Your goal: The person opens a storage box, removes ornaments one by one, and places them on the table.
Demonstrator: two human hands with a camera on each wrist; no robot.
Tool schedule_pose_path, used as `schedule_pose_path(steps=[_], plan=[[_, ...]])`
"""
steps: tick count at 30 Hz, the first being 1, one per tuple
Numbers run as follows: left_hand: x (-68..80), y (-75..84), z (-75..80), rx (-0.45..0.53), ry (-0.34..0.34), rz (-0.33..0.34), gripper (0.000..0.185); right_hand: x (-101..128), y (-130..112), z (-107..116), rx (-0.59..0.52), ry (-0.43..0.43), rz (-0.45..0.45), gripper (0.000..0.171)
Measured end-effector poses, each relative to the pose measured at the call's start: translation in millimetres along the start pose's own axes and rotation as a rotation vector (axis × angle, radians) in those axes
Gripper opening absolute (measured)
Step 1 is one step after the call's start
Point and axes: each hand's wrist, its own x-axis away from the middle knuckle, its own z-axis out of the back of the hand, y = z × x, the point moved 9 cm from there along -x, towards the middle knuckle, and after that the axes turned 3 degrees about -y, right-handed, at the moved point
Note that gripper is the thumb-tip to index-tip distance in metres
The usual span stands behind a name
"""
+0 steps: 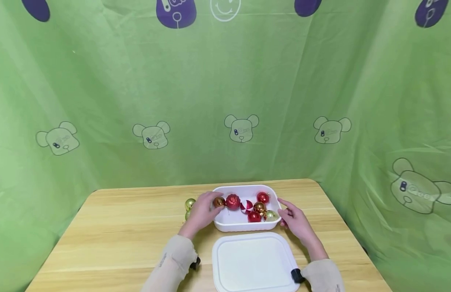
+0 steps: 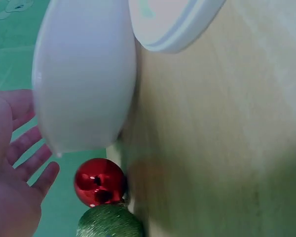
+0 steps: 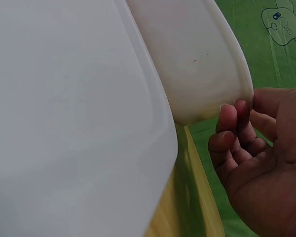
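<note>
- Pale sleeves (image 1: 174, 259) come nearest the head camera, reaching in from the lower edge, a black device (image 1: 297, 275) at each wrist.
- Between the hands, toward the table's far edge, sits a smooth white box (image 1: 243, 228), a rounded rectangle whose long axis runs crosswise; each hand is at a short end, so neither is clearly nearer.
- Left hand (image 1: 201, 209) arches over the left end, thumb and fingertips either side of a glossy brown ball (image 1: 219, 202); the left wrist view shows fingers loosely spread outside the wall. I cannot tell whether it grips the ball.
- Right hand (image 1: 295, 221) has curled fingers and pinches the rim at the right end.
- Inside the box lie a textured red ball (image 1: 233, 201), a red-and-white swirled ball (image 1: 246, 207), shiny red, gold and pale yellow ones.
- Beside the left hand, outside the box, are yellow-green balls (image 1: 190, 204); the left wrist view shows a mirror-bright red ball (image 2: 99, 182) beside a glittery green one.
- White lid (image 1: 254, 261), flat with rounded corners, lies just on the person's side of the box.
- Wood-grained table (image 1: 112, 231); behind, a creased green curtain (image 1: 196, 158) printed with bear heads.
</note>
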Motion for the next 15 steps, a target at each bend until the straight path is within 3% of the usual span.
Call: schedule_pose_path(steps=[8, 12, 15], plan=[[-14.7, 3.4, -16.7, -0.225, -0.05, -0.031, 0.048, 1, -3, 1, -0.002, 0.009, -0.001, 0.054], [-16.1, 10.4, -21.2, -0.314, -0.093, -0.043, 0.05, 2, -5, 0, -0.003, -0.001, 0.008, 0.056], [-15.8, 13.9, -20.3, -0.364, -0.09, -0.048, 0.047, 2, -6, -1, -0.003, -0.009, 0.012, 0.057]])
